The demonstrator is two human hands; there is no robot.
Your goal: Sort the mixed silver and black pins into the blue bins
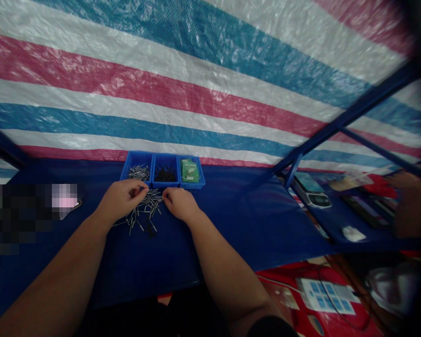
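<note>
A loose pile of thin silver pins (150,205), like rivets or screws, lies on the blue tabletop with some dark pieces (150,228) at its near edge. My left hand (121,200) is over the pile's left side, thumb and fingers pinched together; a tiny dark bluish bit shows at the tips. On the other side my right hand (180,203) has its fingers closed at the pile's edge, and what they pinch is hidden. Just behind stand three blue bins: the left bin (126,169) contains silver pins, the middle bin (166,184) dark screw-like pieces, the right bin (192,186) green-and-white packets.
A striped plastic sheet (196,103) hangs behind the blue table (238,210). To the right are a blue metal frame (308,145), a digital scale (312,191) and another person's blurred arm (412,206). A pixelated dark item (28,215) lies at left.
</note>
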